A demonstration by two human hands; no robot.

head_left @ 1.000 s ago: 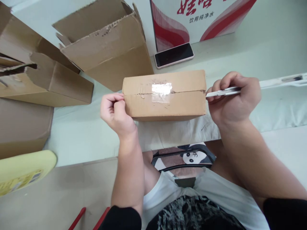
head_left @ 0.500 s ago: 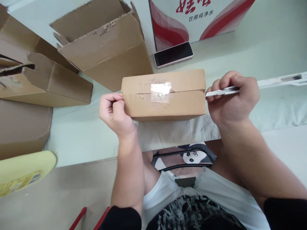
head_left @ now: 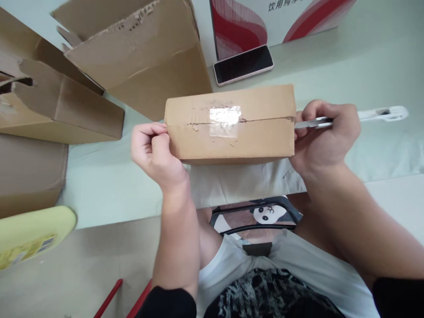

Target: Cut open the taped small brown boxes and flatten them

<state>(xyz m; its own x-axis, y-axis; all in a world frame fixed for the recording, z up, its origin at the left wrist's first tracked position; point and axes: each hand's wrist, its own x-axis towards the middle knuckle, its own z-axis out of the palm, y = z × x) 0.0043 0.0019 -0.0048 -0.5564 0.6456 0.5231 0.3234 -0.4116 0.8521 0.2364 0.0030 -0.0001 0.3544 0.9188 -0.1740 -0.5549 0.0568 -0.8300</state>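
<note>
A person works with bare hands at a table [head_left: 112, 181] draped in pale green cloth, a small cardboard box [head_left: 261, 139] between the two hands near the table's front edge. A patch of clear tape [head_left: 225, 122] crosses the seam on the box's upper face.

The left hand [head_left: 157, 152] meets the box's left end, fingers curled and thumb close to the forefinger; whether they pinch the cardboard cannot be told. At the box's right end, the right hand [head_left: 327, 137] grips a white utility knife [head_left: 374, 115], its fingers folded around the handle, thumb pressed along it and the blade pointed at the end of the seam.

Beyond the box lies a smartphone [head_left: 244, 65], dark screen up, beside a red-and-white carton [head_left: 238, 26] printed with Chinese characters. An open brown carton [head_left: 142, 66] stands behind the box to the left; a torn-edged carton [head_left: 86, 110] and a third brown carton [head_left: 29, 168] sit farther left. A pale yellow object [head_left: 36, 234] with a label is to the box's lower left. Below the box, a panda print [head_left: 268, 214] shows between the person's legs.
</note>
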